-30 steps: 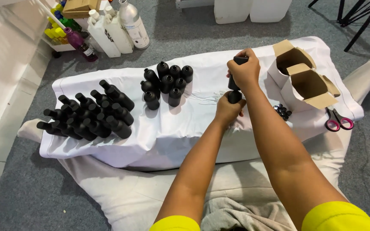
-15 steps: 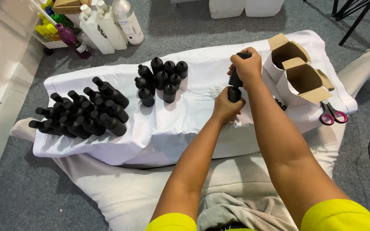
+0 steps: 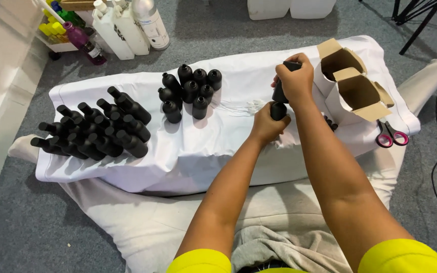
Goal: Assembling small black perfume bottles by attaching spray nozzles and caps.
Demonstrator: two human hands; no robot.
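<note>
Left of centre, black bottles (image 3: 94,134) lie heaped on the white cloth (image 3: 218,146). The left hand (image 3: 266,124) closes around the base of one small black bottle (image 3: 279,96). The right hand (image 3: 297,81) wraps tightly over its cap end; it looks light, rigid, smooth and likely slippery, best gripped around the body.

We see black bottles (image 3: 192,93) on a white cloth (image 3: 238,126), brown cardboard boxes (image 3: 352,86), pink-handled scissors (image 3: 391,135), grey floor (image 3: 16,232), and yellow sleeves (image 3: 405,258).

Matt black plastic bottles (image 3: 188,93) at frame centre; creased white cloth cover (image 3: 228,141) beneath; brown cardboard boxes (image 3: 355,91), upper right; rough grey carpet floor (image 3: 26,232); glossy red-handled scissors (image 3: 391,135).
</note>
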